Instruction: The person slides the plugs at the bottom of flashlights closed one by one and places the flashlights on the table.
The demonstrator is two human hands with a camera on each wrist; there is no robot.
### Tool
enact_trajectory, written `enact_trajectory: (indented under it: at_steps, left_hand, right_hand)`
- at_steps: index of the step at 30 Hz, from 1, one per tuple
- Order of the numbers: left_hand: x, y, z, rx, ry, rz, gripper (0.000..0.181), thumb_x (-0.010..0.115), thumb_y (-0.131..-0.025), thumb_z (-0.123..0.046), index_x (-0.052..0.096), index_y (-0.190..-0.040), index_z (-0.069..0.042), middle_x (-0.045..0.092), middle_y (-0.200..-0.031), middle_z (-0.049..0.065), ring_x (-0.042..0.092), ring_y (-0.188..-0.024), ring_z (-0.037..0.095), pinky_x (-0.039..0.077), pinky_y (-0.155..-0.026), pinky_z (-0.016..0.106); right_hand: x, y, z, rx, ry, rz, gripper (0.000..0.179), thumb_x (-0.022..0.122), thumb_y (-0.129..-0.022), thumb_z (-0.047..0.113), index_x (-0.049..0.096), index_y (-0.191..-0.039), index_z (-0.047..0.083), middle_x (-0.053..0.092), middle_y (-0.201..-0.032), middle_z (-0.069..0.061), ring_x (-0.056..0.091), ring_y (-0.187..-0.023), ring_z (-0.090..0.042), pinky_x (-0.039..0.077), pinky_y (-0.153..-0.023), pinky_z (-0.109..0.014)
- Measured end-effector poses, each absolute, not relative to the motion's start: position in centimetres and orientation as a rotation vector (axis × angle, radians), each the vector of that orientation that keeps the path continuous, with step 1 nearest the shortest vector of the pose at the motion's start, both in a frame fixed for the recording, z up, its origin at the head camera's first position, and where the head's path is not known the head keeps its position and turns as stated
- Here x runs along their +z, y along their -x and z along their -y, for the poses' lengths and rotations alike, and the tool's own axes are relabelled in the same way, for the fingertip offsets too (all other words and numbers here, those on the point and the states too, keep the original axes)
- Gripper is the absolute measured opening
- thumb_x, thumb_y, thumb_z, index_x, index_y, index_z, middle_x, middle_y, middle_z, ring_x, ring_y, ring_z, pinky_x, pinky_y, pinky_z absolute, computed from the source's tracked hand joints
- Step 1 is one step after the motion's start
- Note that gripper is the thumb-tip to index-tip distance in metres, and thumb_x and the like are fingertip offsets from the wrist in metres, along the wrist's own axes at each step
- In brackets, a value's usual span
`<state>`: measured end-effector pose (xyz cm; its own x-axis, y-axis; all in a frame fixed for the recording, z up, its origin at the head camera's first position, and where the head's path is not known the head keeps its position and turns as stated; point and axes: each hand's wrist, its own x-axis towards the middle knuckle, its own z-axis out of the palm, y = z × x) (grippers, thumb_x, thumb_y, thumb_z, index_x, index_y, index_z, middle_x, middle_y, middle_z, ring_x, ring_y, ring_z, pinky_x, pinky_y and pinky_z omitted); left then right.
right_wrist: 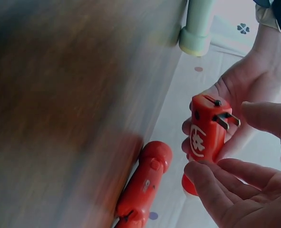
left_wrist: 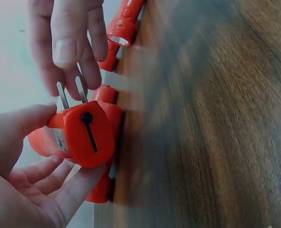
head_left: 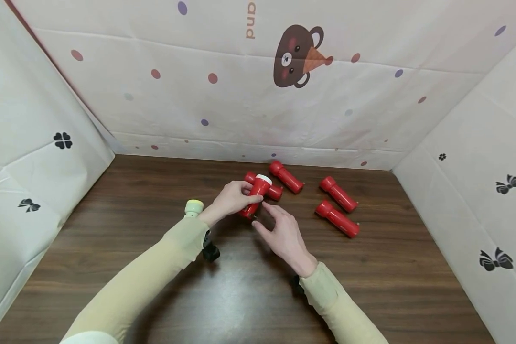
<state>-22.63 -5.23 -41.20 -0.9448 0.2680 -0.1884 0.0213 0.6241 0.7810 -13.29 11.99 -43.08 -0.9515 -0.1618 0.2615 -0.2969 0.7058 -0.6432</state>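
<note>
My left hand (head_left: 231,198) grips a red flashlight (head_left: 259,189) by its body, its white-rimmed head tilted up and away. Two metal plug prongs (left_wrist: 81,90) stick out near its tail end, where the left wrist view also shows a black slider (left_wrist: 87,118) in a slot. Facing that end is my right hand (head_left: 284,234), its thumb and fingers spread apart around the prongs. In the right wrist view its fingertips (right_wrist: 195,171) come up close to the flashlight's side; whether they touch I cannot tell. Behind the held flashlight lies another red flashlight (head_left: 275,192), partly hidden.
More red flashlights lie on the brown wooden table (head_left: 133,224): one at the back (head_left: 287,177), two at the right (head_left: 338,194). A pale green flashlight (head_left: 193,208) is partly hidden by my left forearm. Patterned white sheets (head_left: 241,105) wall the table's back and sides.
</note>
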Motion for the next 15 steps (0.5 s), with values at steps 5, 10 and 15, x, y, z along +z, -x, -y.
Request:
enact_trajectory:
  at_steps: [5, 10, 15]
  left_hand:
    - [-40.7, 22.5, 5.4, 1.308, -0.17, -2.538, 0.059, 0.076, -0.096, -0.039, 0.062, -0.141, -0.004, 0.072, -0.133, 0.018, 0.07, -0.118, 0.032, 0.062, -0.102, 0.044]
    - [-40.1, 22.2, 5.3, 1.419, -0.114, -2.505, 0.061, 0.076, -0.096, -0.038, 0.059, -0.145, -0.004, 0.069, -0.139, 0.018, 0.067, -0.125, 0.034, 0.06, -0.106, 0.046]
    - [-39.5, 21.7, 5.3, 1.529, -0.058, -2.459, 0.058, 0.076, -0.096, -0.036, 0.061, -0.143, -0.007, 0.069, -0.139, 0.017, 0.066, -0.125, 0.033, 0.059, -0.106, 0.046]
  right_hand:
    - [-42.9, 13.5, -11.4, 1.11, -0.37, 2.693, 0.053, 0.082, -0.091, 0.022, 0.067, -0.138, 0.001, 0.074, -0.132, -0.016, 0.074, -0.116, -0.032, 0.063, -0.097, -0.048]
    - [-43.0, 13.6, -10.9, 1.115, -0.369, 2.641, 0.053, 0.083, -0.091, 0.021, 0.067, -0.137, 0.002, 0.075, -0.129, -0.015, 0.075, -0.114, -0.03, 0.062, -0.099, -0.047]
    - [-43.1, 13.6, -10.5, 1.139, -0.375, 2.567, 0.051, 0.083, -0.091, 0.017, 0.067, -0.136, 0.0, 0.076, -0.127, -0.016, 0.077, -0.11, -0.029, 0.063, -0.097, -0.044]
